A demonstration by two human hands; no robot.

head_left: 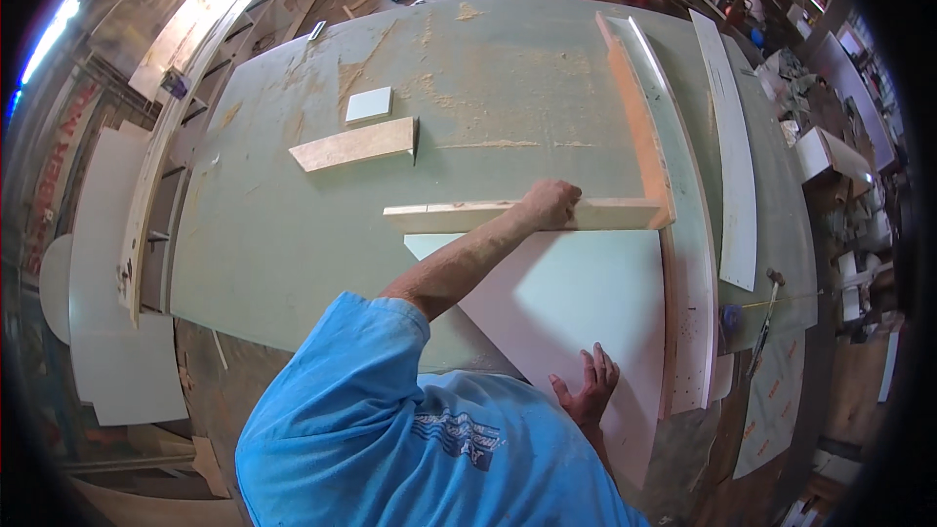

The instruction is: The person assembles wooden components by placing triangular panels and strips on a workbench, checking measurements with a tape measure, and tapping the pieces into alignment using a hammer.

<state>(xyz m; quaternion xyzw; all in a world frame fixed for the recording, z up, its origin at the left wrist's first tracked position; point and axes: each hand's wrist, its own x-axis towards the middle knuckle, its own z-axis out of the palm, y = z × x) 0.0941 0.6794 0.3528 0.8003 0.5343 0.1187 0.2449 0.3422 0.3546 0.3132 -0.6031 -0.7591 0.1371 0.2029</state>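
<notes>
My left hand (553,203) reaches across, its fingers closed over a pale wooden strip (468,214). The strip stands on edge along the far side of a white panel (566,283) with a slanted left side. Its right end meets a long orange-brown board (639,102), which runs away from me beside a white rail (683,176). My right hand (588,387) lies on the near part of the panel, fingers spread. The panel's right side lies along the orange-brown board. My left fingertips are partly hidden.
On the wide green worktable (517,68) lie a small white block (369,104), a short wooden offcut (356,143) and sawdust. A long white strip (730,156) lies at the right, with a hammer (768,317) near the table's edge. A shelf-like wooden frame (181,166) stands along the left.
</notes>
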